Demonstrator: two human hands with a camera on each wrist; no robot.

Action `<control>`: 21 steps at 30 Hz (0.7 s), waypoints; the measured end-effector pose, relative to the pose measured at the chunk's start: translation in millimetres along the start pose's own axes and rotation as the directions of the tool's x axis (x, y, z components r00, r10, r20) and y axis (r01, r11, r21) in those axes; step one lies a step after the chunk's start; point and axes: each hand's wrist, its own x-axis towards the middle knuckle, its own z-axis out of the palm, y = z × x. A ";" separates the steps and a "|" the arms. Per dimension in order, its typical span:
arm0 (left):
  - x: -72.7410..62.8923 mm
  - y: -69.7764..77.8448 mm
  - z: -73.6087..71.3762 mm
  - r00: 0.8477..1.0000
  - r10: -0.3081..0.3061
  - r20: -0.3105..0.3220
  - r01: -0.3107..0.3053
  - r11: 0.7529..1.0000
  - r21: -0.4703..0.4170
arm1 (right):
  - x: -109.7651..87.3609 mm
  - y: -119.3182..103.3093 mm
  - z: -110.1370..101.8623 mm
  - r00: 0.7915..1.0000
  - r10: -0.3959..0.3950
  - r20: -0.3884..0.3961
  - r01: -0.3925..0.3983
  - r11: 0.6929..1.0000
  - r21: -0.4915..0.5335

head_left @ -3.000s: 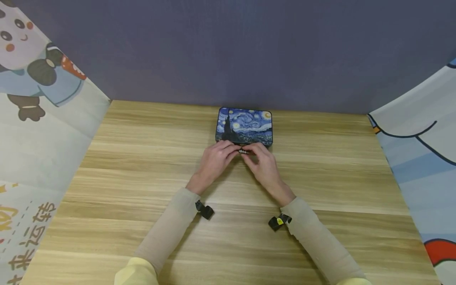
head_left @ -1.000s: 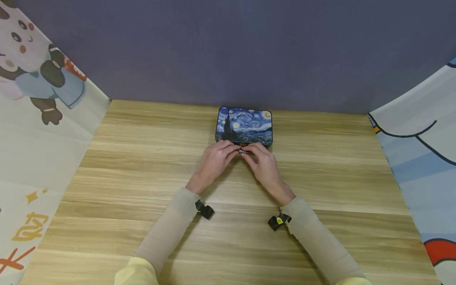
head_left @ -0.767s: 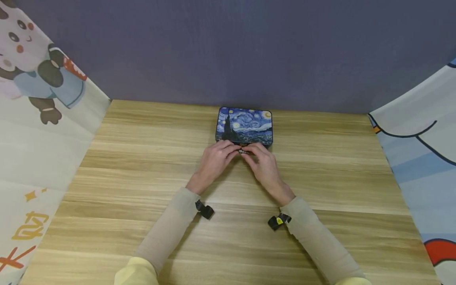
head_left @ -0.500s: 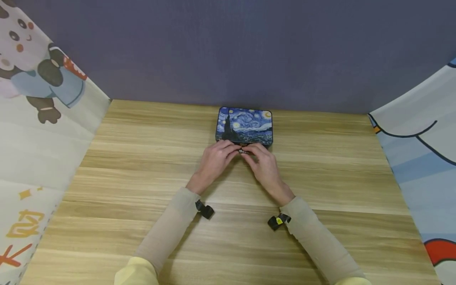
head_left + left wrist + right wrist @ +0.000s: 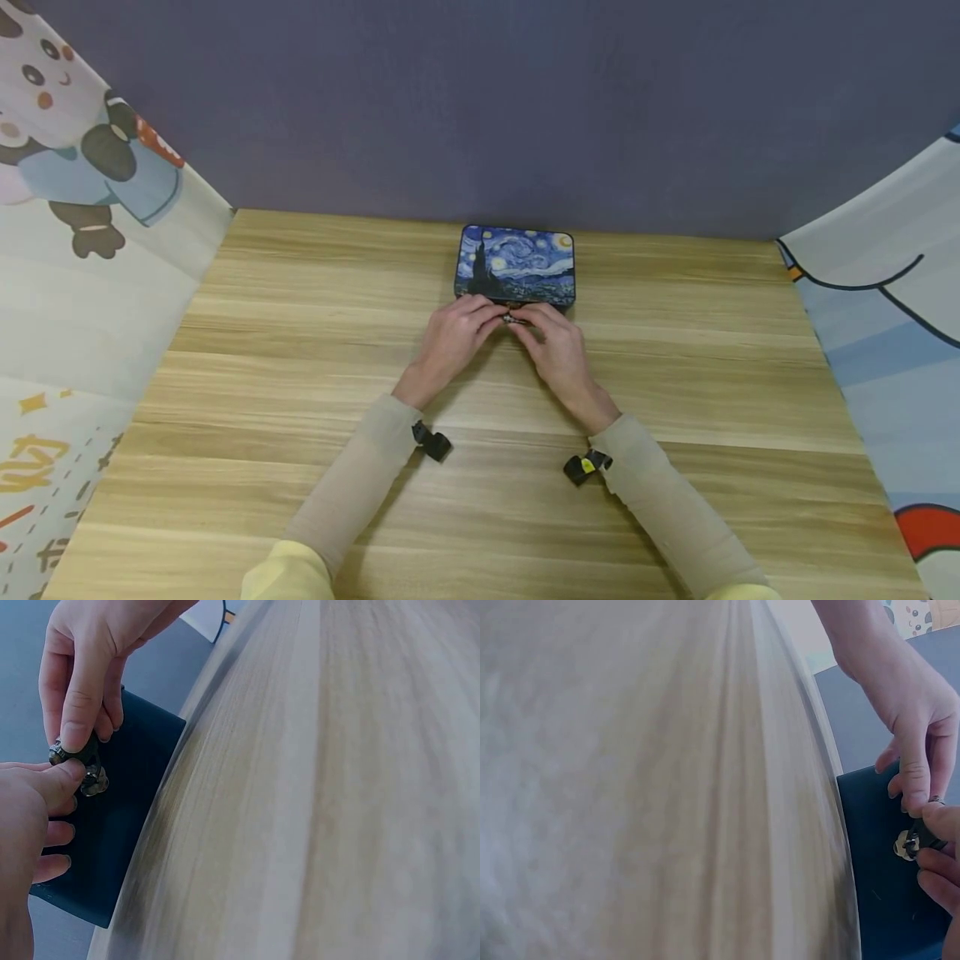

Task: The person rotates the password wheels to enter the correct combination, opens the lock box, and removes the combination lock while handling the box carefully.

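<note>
Pinch, centre frame: left hand (image 5: 448,337) and right hand (image 5: 558,343) both pinching small dark metal fastener (image 5: 928,836).
Slip risk: crowded hold could jolt blue rectangular painting-printed box (image 5: 516,265).

Starry Night box (image 5: 517,287): rectangular, round-cornered, with deep blue-black sides; shut and lying flat at 12 o'clock on the wood-grain tabletop (image 5: 480,508).
Lid print (image 5: 517,254): a swirling blue sky, yellow moon (image 5: 562,241) at 2 o'clock, dark cypress (image 5: 481,271) at 8 o'clock.
Metal clasp (image 5: 900,845): pale, on the box's front face, 6 o'clock side.
Small padlock (image 5: 930,837): dark-bodied, at the clasp, partly hidden; whether locked cannot be told.
</note>
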 end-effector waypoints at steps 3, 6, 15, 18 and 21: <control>0.3 0.1 0.3 1.000 -0.002 0.000 0.002 1.000 -0.002 | 0.4 -0.2 -0.2 1.000 -0.002 -0.001 0.002 1.000 -0.001; 0.4 0.0 0.4 1.000 -0.004 0.002 0.004 1.000 -0.005 | 0.3 0.1 -0.2 1.000 -0.002 0.000 0.002 1.000 0.000; 0.7 -0.2 0.7 1.000 -0.006 0.001 0.006 1.000 -0.009 | 0.7 0.0 -1.0 1.000 -0.013 -0.006 0.013 1.000 -0.009; 0.8 -0.2 0.8 1.000 -0.008 0.003 0.008 1.000 -0.009 | 0.6 0.2 -0.9 1.000 -0.008 -0.006 0.008 1.000 -0.010; 0.8 -0.2 0.6 1.000 -0.008 0.005 0.008 1.000 -0.010 | 0.4 -0.3 -1.2 1.000 -0.005 -0.005 0.005 1.000 -0.009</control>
